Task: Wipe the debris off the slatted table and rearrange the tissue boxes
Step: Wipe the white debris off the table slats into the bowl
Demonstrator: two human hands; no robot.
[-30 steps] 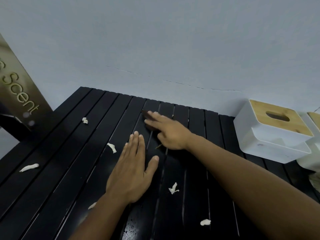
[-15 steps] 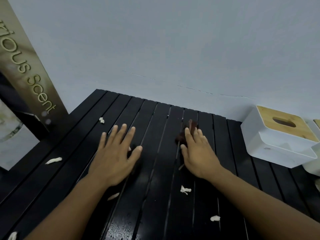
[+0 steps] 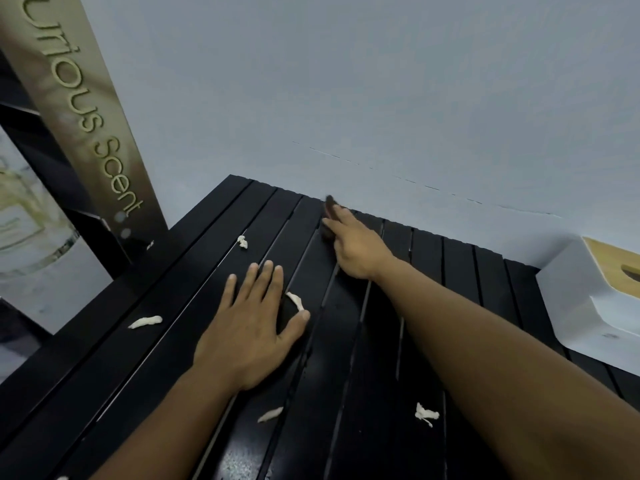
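Observation:
The black slatted table [image 3: 374, 427] carries several white scraps of debris, among them one near the back left [image 3: 242, 241], one at the left [image 3: 145, 322] and one at the front [image 3: 426, 414]. My left hand [image 3: 249, 327] lies flat on the slats with fingers apart, its thumb touching another scrap [image 3: 296, 301]. My right hand [image 3: 356, 247] reaches to the table's back edge and presses a small dark brown cloth [image 3: 330, 206] under its fingers. A white tissue box [image 3: 581, 299] with a wooden lid stands at the right, cut off by the frame edge.
A grey wall runs right behind the table's back edge. At the left, a tall gold sign [image 3: 86, 133] reading "Scent" leans beside the table, with a dark frame behind it. One more scrap [image 3: 270, 414] lies by my left forearm.
My right hand has slid the dark cloth away from me and to the left, up to the back edge. My left hand stays flat in about the same place. The view has shifted left.

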